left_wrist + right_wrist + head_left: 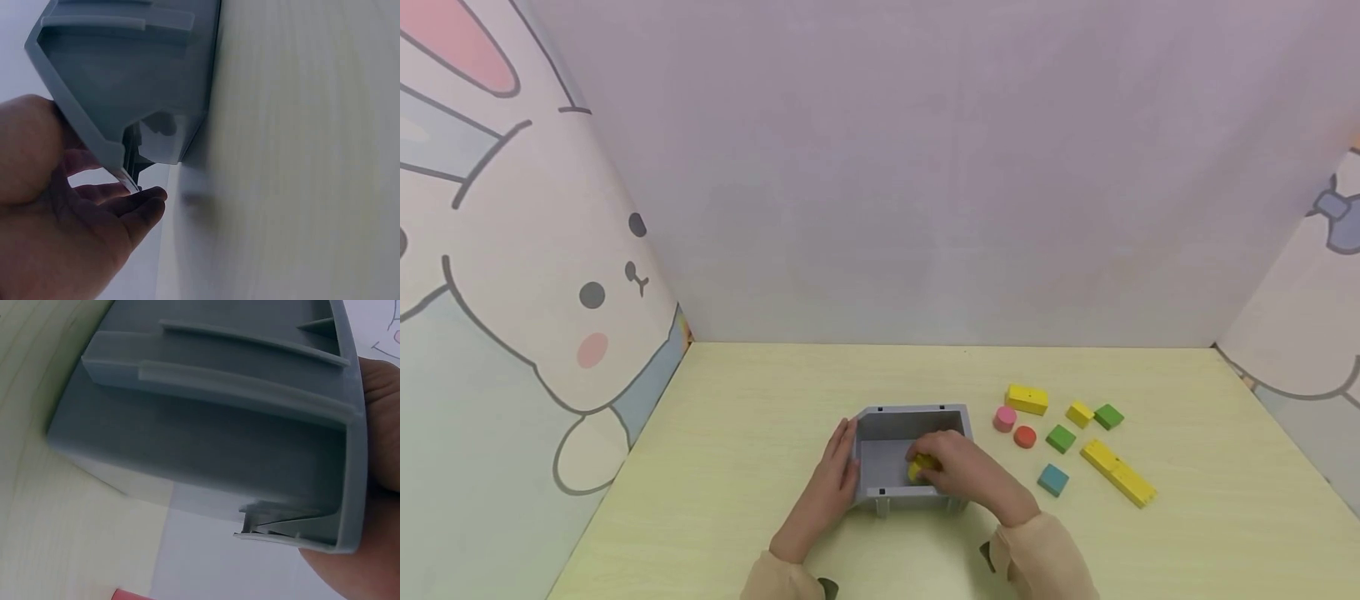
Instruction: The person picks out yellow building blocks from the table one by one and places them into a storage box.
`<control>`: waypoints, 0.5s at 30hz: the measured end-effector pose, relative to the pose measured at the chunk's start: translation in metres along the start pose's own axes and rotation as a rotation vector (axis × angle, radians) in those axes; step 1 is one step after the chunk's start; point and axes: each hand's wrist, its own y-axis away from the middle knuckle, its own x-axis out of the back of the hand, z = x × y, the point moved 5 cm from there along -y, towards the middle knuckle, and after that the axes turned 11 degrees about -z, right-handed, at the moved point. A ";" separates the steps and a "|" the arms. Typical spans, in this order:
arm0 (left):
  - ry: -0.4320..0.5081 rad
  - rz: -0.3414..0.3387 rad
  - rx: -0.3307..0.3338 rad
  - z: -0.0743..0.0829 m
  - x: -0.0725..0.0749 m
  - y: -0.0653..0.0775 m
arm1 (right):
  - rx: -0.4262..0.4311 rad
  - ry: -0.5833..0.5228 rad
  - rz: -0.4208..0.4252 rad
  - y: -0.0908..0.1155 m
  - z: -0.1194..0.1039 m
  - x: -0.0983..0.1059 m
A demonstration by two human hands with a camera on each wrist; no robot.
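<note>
A grey plastic bin [895,502] stands on the table, its open top facing up. My right hand [955,462] reaches over its right side and pinches a yellow block [917,471] inside, low near the front wall. The fingers partly cover that block, so its full shape is hidden. Against the bin's left rim rests my left hand [837,471], its fingers straight and close together. In the left wrist view, fingertips [147,209] show by the bin's corner. The right wrist view has the bin's ribbed outer wall [206,437] in front of the right hand [381,425].
Right of the bin lie a long yellow block [1118,472], a shorter yellow one [1027,399], a small yellow block [1080,414], two green blocks [1062,438], a blue block [1053,480], a pink cylinder [1004,419] and a red disc [1025,437]. A pale curtain [955,183] hangs behind the table.
</note>
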 end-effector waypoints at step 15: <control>0.015 -0.021 0.027 0.000 0.000 0.001 | -0.055 0.001 -0.076 -0.005 0.003 -0.002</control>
